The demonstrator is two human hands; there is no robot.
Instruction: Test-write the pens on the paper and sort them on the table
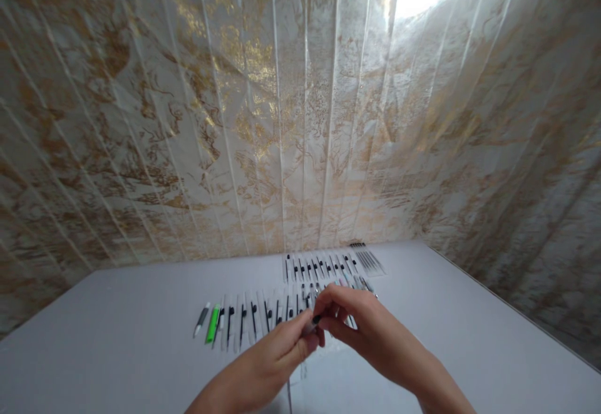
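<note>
Pens lie in two rows on the white desk, with a green pen at their 9 o'clock end; any print is too small to read. Left hand and right hand together pinch one slim pen, at 6 o'clock of the rows. Gold-veined wall panels rise behind.

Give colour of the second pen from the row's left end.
Bright green pen, seen best in the head view.
</note>
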